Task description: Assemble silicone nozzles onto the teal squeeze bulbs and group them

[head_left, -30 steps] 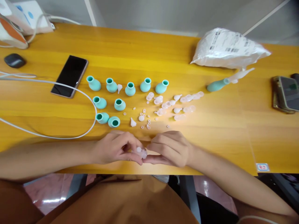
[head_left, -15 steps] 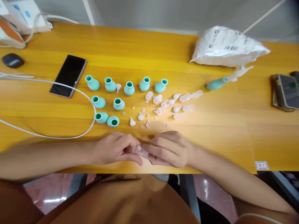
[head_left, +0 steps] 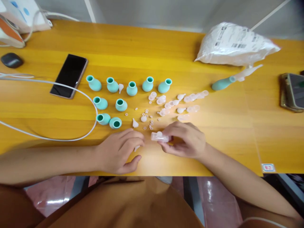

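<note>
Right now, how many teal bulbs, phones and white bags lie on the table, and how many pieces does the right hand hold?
teal bulbs: 10
phones: 2
white bag: 1
clear piece held in the right hand: 1
Total: 14

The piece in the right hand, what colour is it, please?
Clear, faintly pink piece, head view.

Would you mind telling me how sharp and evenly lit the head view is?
Head view: soft throughout, small clear parts smeared; bright glare band across the yellow table; edges bowed by the wide lens; right hand and its clear piece slightly blurred.
</note>
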The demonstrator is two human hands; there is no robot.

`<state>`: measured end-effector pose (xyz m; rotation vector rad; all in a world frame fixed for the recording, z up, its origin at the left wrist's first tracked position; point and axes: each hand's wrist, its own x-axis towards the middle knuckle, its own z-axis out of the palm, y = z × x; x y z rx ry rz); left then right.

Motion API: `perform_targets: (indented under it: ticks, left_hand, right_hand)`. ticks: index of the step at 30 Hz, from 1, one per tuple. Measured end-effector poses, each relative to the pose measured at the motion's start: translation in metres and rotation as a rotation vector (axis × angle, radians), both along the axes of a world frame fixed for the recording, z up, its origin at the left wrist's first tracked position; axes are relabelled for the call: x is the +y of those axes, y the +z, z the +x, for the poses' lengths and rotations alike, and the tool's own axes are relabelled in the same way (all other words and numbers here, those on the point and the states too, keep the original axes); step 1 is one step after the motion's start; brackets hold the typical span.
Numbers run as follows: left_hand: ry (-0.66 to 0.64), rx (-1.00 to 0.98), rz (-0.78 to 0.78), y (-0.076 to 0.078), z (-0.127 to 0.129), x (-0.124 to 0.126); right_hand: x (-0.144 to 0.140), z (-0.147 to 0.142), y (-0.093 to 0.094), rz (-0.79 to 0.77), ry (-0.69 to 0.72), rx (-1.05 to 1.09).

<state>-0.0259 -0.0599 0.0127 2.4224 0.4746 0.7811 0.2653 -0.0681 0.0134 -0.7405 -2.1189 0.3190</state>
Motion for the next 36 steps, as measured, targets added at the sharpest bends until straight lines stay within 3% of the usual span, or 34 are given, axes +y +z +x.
perform_targets:
  ticks: [5, 11, 16, 20, 24, 31, 36]
  left_hand:
    - [0.109, 0.277, 0.185, 0.002, 0.003, -0.012]
    - [0.099, 0.294, 0.255, 0.0, 0.006, -0.008]
    - [0.009, 0.123, -0.013, -0.002, 0.005, -0.003]
    - [0.025, 0.005, -0.281, -0.004, 0.003, -0.004]
    - [0.016, -0.048, -0.444, -0.003, 0.003, -0.003]
    - [-0.046, -0.168, -0.485, 0.005, 0.005, 0.002]
    - [-0.012, -0.177, -0.457, 0.004, 0.006, 0.003]
  right_hand:
    - [0.007, 0.003, -0.002, 0.037, -0.027, 0.0]
    - [0.007, 0.005, -0.002, 0.036, 0.004, -0.016]
    - [0.009, 0.007, -0.004, 0.023, 0.017, -0.02]
    - [0.008, 0.008, -0.005, 0.006, 0.068, -0.015]
    - [0.007, 0.008, -0.005, -0.033, 0.141, -0.006]
    - [0.007, 0.006, -0.002, -0.036, 0.199, -0.005]
    - [0.007, 0.008, -0.002, -0.039, 0.212, -0.025]
